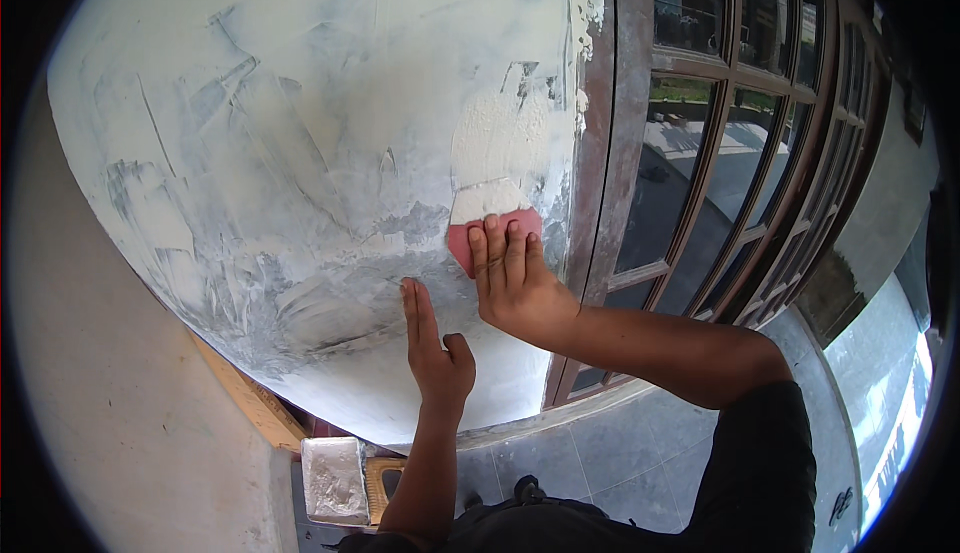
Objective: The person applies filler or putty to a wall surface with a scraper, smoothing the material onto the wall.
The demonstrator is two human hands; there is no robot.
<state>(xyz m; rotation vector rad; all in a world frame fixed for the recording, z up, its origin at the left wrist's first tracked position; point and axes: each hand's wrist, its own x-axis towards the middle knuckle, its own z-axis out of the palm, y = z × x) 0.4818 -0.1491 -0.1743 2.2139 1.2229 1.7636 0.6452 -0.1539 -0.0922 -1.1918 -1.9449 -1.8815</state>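
Note:
My right hand (515,278) presses a pink putty scraper (460,245) against the wall, fingers spread over its face and the thumb hidden. White putty (490,198) covers the scraper's upper part, and a thick, rough patch of putty (500,138) lies on the wall just above it. Lower and to the left, my left hand (437,358) points upward with two fingers stretched out and the thumb apart, holding nothing I can see. Its fingertips are at the wall, though I cannot tell if they touch. The white wall (330,153) carries grey smears and streaks.
To the right stands a brown wooden frame (605,133) with glass panes (680,143). A square tub of white putty (335,478) sits at the lower left beside a yellowish slatted thing (380,478). Grey tiles (620,473) cover the floor; sandals (841,505) lie lower right.

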